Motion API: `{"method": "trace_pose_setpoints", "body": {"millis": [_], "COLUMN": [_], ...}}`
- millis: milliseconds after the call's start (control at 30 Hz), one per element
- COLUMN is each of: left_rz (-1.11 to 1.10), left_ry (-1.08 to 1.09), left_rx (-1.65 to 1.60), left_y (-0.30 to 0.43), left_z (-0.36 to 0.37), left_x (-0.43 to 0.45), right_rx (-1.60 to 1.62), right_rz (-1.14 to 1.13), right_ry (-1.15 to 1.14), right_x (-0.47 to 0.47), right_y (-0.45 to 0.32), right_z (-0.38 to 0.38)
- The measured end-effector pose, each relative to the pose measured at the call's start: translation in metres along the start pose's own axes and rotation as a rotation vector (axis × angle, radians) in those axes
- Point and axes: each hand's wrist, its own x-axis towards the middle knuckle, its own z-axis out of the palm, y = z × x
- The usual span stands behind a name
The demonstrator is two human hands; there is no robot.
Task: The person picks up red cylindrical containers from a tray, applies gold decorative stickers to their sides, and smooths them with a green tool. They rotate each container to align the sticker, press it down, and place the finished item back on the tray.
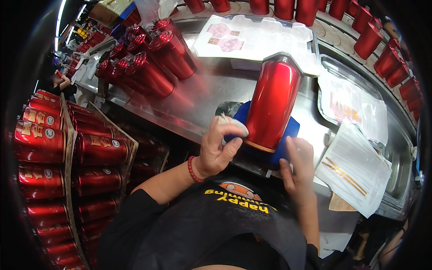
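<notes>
A glossy red cylindrical bottle (pixel 274 104) lies tilted before me, its base with a gold rim towards me, over a blue support (pixel 291 130). My left hand (pixel 221 145), with a red bead bracelet at the wrist, is at the bottle's left; a whitish cloth pad (pixel 236 125) is held against its curled fingers. On the bottle's right, near the base, my right hand (pixel 297 165) is raised, slightly blurred, fingers apart and holding nothing visible. A sheet with two gold strips (pixel 347 176) lies at the right. Behind the bottle, decal sheets (pixel 219 40) rest on a tray.
Several red bottles (pixel 172 50) stand on the metal table's left; more ride a curved conveyor (pixel 327 30) behind. Racks of labelled red bottles (pixel 40 141) fill the left. A clear tray (pixel 354 98) with decal sheets is at the right. Another person (pixel 62 84) is far left.
</notes>
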Motion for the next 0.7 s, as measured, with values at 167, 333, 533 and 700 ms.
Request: {"method": "trace_pose_setpoints", "body": {"millis": [167, 333, 533, 700], "left_rz": [0.382, 0.543, 0.664, 0.491], "left_ry": [-0.171, -0.273, -0.349, -0.158], "left_rx": [0.326, 0.389, 0.391, 0.320], "left_y": [0.017, 0.017, 0.018, 0.009], "left_z": [0.001, -0.001, 0.017, 0.002], "left_x": [0.016, 0.031, 0.043, 0.023], "right_rx": [0.036, 0.039, 0.036, -0.010], "right_rz": [0.010, 0.021, 0.043, 0.028], "right_ry": [-0.017, -0.041, -0.040, -0.037], "right_x": [0.001, 0.001, 0.001, 0.000], "right_y": [0.003, 0.003, 0.001, 0.003], "right_z": [0.006, 0.005, 0.005, 0.001]}}
